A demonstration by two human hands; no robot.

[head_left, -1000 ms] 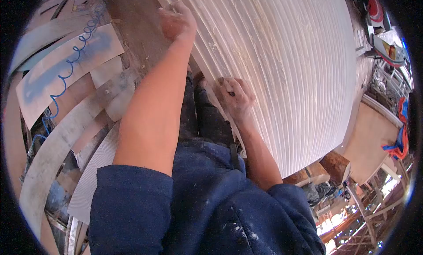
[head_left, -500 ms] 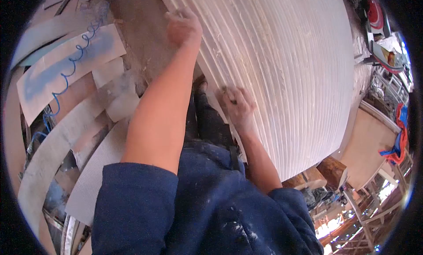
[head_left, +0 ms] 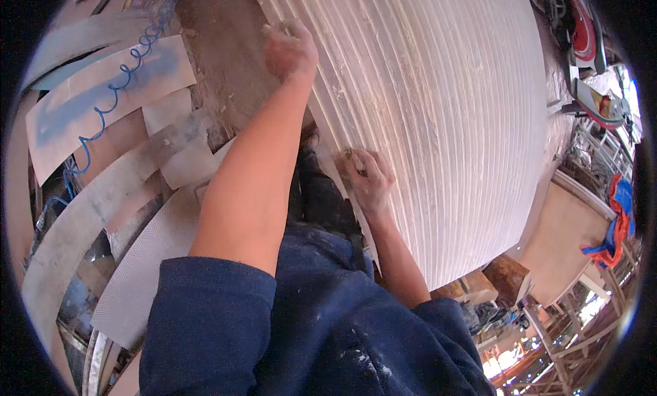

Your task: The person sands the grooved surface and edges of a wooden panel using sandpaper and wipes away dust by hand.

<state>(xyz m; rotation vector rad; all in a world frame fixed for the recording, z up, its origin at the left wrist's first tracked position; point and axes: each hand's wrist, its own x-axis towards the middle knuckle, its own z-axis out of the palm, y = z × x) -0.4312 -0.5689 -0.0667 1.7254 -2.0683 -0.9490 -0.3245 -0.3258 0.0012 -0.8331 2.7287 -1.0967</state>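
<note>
You lean over a pale, ridged panel [head_left: 445, 122] in a cluttered workshop, both bare, dusty hands at its near edge. The panel fills the upper middle and right of the view, slanting past your dark trousers [head_left: 321, 197]. Your left hand [head_left: 291, 50] reaches farther up the edge, its fingers curled; whether they pinch anything you cannot tell from here. Your right hand [head_left: 373, 180], nearer your body, is bent at the knuckles over the same edge, and its grip is equally unclear. White marks dot your navy shirt [head_left: 315, 314]. To your left, a coiled blue hose [head_left: 100, 115] crosses a painted board [head_left: 51, 132], above a finely patterned sheet [head_left: 150, 279] among overlapping pieces. To your right, wooden blocks [head_left: 506, 279] sit by the panel's lower corner, near a brown board [head_left: 564, 238] and an orange-and-blue cloth [head_left: 619, 218].
</note>
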